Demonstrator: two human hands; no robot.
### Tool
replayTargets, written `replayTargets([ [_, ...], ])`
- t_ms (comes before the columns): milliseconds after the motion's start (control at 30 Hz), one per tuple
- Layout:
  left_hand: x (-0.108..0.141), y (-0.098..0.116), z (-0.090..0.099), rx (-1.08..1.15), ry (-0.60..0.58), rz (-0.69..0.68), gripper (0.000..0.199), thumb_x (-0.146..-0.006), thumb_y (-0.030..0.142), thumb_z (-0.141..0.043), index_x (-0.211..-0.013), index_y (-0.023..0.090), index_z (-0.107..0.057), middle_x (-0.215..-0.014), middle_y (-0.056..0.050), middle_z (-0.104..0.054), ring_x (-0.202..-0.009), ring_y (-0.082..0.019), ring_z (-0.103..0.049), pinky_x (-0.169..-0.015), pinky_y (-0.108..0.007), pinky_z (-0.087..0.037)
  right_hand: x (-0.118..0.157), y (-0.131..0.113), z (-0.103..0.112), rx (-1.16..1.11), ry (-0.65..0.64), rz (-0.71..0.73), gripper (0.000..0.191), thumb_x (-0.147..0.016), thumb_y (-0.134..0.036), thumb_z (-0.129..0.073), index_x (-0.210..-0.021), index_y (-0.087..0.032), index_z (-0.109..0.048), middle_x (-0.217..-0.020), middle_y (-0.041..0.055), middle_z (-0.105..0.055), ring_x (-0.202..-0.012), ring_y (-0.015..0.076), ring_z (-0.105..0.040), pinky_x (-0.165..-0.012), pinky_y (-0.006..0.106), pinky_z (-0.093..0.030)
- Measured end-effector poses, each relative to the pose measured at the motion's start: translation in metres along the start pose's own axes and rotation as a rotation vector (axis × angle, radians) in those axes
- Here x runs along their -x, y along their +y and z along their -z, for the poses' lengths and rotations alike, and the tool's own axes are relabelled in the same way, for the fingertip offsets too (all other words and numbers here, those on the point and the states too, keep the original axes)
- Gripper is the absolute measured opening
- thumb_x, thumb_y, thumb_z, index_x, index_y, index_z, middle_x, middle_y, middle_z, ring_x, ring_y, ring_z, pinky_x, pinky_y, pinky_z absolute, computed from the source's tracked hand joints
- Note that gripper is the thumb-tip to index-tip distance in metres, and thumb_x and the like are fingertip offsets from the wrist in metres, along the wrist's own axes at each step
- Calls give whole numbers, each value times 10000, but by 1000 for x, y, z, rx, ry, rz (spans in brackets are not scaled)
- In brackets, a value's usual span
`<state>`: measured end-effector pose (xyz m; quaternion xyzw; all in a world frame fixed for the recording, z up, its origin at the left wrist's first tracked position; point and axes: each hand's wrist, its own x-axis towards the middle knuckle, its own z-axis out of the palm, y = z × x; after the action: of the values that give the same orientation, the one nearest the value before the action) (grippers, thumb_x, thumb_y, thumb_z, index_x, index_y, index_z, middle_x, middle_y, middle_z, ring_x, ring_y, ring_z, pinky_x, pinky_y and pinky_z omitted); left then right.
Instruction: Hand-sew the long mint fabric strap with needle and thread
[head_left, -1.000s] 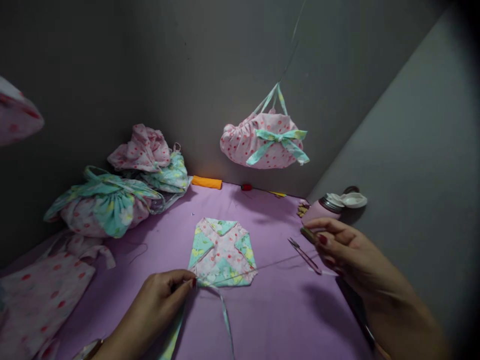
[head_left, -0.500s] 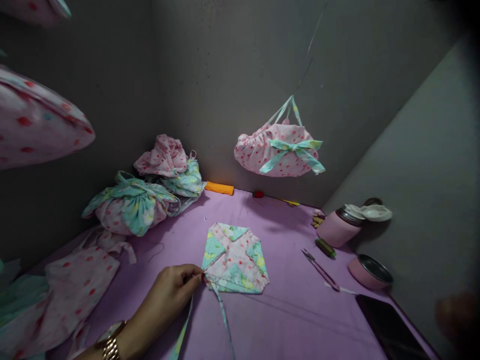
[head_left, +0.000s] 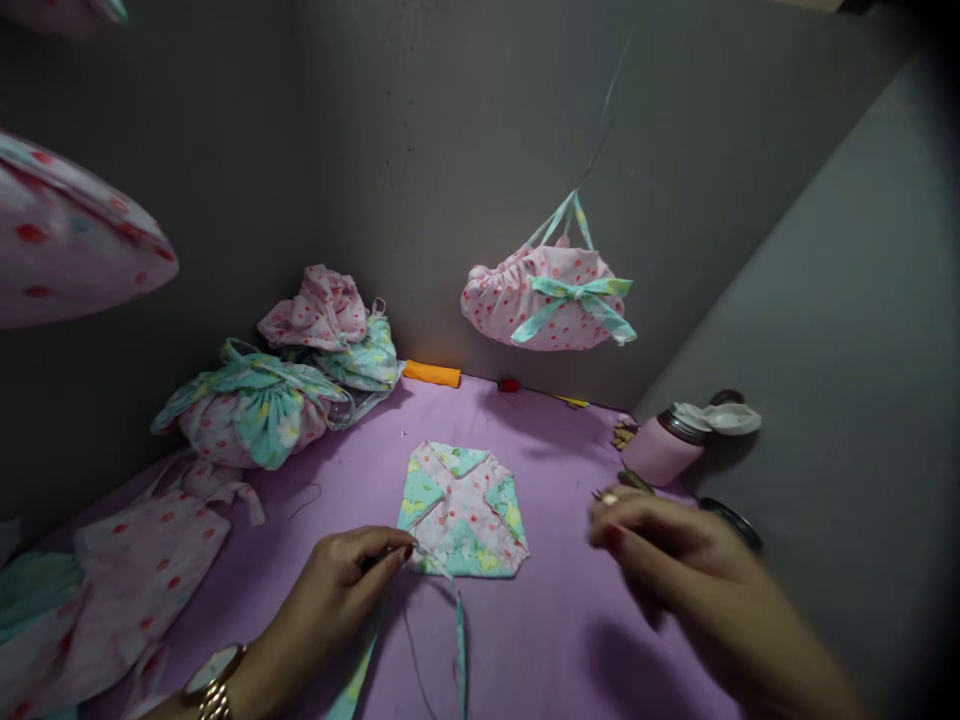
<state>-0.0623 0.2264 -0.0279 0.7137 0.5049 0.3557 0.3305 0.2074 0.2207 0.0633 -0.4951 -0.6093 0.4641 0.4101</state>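
Observation:
A flat folded patchwork piece (head_left: 463,508) of pink dotted and teal flowered cloth lies on the purple mat (head_left: 547,630). My left hand (head_left: 341,590) pinches its near left corner between thumb and fingers. Two thin teal ribbon tails (head_left: 460,650) trail from that corner toward me. My right hand (head_left: 667,555) is blurred to the right of the piece, fingers drawn together, over the spot where small snips (head_left: 602,495) lie. Whether it holds anything is unclear.
A pink dotted pouch with a teal bow (head_left: 546,295) hangs on a cord before the grey wall. Finished pouches (head_left: 255,410) and loose pink cloth (head_left: 127,570) lie at the left. A pink flask (head_left: 660,450) with its open lid (head_left: 724,418) stands at the right, an orange roll (head_left: 432,374) at the back.
My right hand pulled away to the lower right edge of view and has come back over the snips. My left hand has kept its pinch on the piece's corner.

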Motion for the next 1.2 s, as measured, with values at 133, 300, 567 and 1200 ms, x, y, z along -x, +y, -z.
replayTargets([
  [133,6,5,-3,-34,-71,-124,208,-862,191,-476,-907,195,-679,-810,-38,-709,-724,-170,-640,-645,-216,-459,-25,39,-54,-125,-149,-197,311,-728,-450,-616,-801,-149,-639,-568,-30,-455,-413,50,-309,-397,188,-251],
  [300,10,12,-8,-47,-177,-176,202,-862,173,-484,-872,204,-683,-723,-31,-689,-653,-159,-631,-591,-209,-443,-25,69,-102,-338,-257,-215,315,-664,-398,-699,-759,-103,-644,-595,-12,-503,-492,52,-359,-469,190,-248],
  [567,8,11,-12,189,-256,-15,217,-854,213,-479,-840,195,-694,-766,-35,-711,-714,-177,-633,-650,-235,-462,-22,69,-108,-502,-26,-316,309,-718,-419,-644,-699,-139,-513,-425,-60,-484,-337,32,-329,-367,156,-188],
  [1200,0,2,-11,504,-249,330,241,-732,370,-593,-699,140,-655,-544,44,-499,-504,-102,-375,-489,-201,-284,-79,105,42,-549,908,-17,311,-767,-274,-491,-603,-208,-235,-418,-122,-286,-306,34,-294,-306,114,-224],
])
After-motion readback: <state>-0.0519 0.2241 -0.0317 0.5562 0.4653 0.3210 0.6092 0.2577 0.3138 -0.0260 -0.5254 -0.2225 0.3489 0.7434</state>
